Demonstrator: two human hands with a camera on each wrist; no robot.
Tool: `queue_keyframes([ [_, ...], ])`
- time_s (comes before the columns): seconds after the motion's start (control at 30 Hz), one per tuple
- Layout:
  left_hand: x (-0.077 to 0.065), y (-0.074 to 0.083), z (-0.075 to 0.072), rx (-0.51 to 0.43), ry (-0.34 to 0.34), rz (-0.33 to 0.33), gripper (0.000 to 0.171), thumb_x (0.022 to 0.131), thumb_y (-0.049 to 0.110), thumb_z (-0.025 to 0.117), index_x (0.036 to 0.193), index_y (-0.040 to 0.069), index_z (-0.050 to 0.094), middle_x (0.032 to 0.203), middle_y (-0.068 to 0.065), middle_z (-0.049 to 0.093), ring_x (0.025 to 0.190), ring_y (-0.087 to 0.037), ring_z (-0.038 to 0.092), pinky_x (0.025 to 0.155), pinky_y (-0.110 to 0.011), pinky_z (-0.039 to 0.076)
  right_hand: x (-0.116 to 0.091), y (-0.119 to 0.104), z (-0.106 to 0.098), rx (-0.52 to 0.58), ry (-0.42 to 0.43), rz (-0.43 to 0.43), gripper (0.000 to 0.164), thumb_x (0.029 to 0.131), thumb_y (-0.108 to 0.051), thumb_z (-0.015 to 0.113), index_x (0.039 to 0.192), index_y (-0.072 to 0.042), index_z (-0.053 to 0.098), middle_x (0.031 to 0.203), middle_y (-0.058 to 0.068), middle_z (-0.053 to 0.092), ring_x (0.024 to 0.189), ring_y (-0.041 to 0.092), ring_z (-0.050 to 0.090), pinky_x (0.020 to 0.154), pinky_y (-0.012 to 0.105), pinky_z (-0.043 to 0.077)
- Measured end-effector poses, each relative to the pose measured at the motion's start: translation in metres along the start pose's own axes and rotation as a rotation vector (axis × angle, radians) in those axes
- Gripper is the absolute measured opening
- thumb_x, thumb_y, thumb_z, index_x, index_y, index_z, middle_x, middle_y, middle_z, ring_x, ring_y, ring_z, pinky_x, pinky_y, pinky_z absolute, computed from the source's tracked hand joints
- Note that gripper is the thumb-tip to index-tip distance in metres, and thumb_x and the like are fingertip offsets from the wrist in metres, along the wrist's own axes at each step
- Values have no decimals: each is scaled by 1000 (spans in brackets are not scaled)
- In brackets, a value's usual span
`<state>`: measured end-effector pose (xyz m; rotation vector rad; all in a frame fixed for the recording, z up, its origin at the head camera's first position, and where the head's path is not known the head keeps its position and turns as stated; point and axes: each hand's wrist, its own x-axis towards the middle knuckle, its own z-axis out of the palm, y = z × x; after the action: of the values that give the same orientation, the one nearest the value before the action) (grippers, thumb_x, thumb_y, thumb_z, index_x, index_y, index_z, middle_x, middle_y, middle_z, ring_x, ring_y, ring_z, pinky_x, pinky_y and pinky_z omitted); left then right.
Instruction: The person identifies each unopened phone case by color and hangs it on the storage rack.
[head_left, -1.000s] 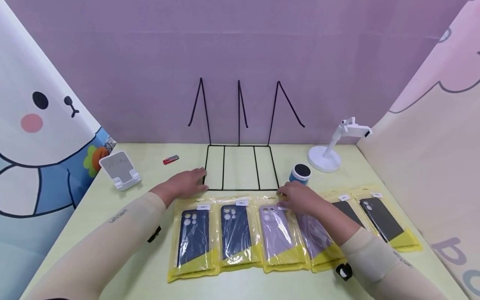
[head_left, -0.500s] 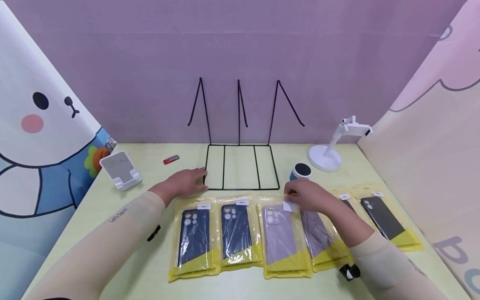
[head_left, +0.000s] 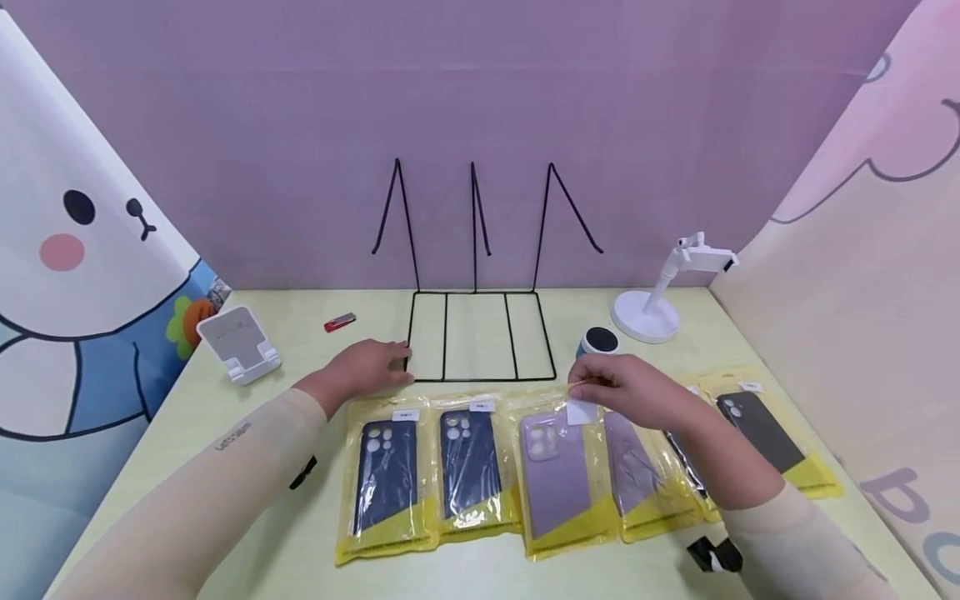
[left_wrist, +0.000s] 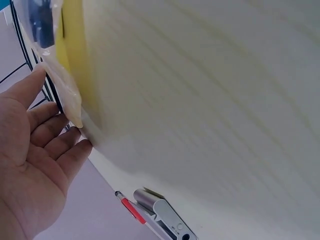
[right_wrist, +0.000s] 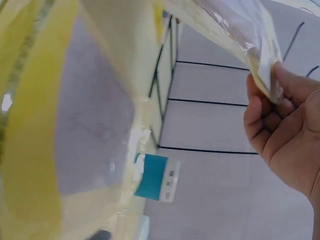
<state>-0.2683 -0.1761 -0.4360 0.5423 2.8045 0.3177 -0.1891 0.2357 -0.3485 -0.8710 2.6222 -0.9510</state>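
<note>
My left hand [head_left: 367,367] is at the front left corner of a black wire rack [head_left: 480,380], its thumb and bent fingers holding the rack's edge. In the left wrist view, the fingertips of the left hand [left_wrist: 35,135] meet the thin black wire behind a clear bag. My right hand [head_left: 626,387] pinches the top edge of a bagged lilac phone case [head_left: 557,479], near its white label. In the right wrist view, the right hand [right_wrist: 290,115] holds the bag's top corner between thumb and fingers, raised off the table. The bag's lower end is not visible there.
Bagged dark blue phone cases [head_left: 387,475] lie left, another lilac case [head_left: 632,458] and a black case [head_left: 759,429] right. A small blue jar [head_left: 600,342], a white stand [head_left: 647,317], a red USB stick [head_left: 340,322] and a grey-white phone holder [head_left: 240,342] stand around the rack.
My right hand has taken hold of the lilac case's bag at its top and shifted slightly right, raising that edge. The left hand stays at the rack's corner.
</note>
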Motion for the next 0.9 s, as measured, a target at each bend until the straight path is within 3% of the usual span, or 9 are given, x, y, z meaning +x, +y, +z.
queue_keyframes([
  [0.33, -2, 5, -1, 11, -19, -26, 64, 95, 45, 61, 147, 13, 47, 156, -8, 39, 141, -36, 38, 114, -52, 35, -14, -34, -26, -27, 74, -104, 7, 97, -24, 63, 98, -31, 62, 87, -8, 63, 80, 9, 59, 69, 26, 51],
  [0.5, -3, 6, -1, 7, -26, -28, 64, 95, 45, 60, 148, 13, 45, 157, -9, 37, 143, -36, 35, 115, -52, 33, -13, -37, -40, -46, 170, -158, 9, 96, -16, 64, 99, -25, 65, 91, -8, 65, 82, 8, 60, 71, 24, 52],
  [0.67, -3, 6, -1, 7, -30, -25, 64, 96, 45, 60, 148, 12, 45, 157, -10, 36, 144, -37, 34, 116, -52, 32, -10, -35, -52, -44, 294, -152, 10, 95, -9, 64, 98, -19, 66, 90, -4, 64, 78, 10, 57, 65, 23, 49],
  [0.9, -3, 5, 0, 1, -21, -24, 63, 96, 44, 60, 148, 12, 45, 157, -11, 35, 144, -37, 33, 116, -52, 31, -8, -34, -59, 65, 394, -134, 6, 97, -7, 61, 101, -9, 65, 89, 2, 64, 69, 20, 55, 60, 24, 50],
])
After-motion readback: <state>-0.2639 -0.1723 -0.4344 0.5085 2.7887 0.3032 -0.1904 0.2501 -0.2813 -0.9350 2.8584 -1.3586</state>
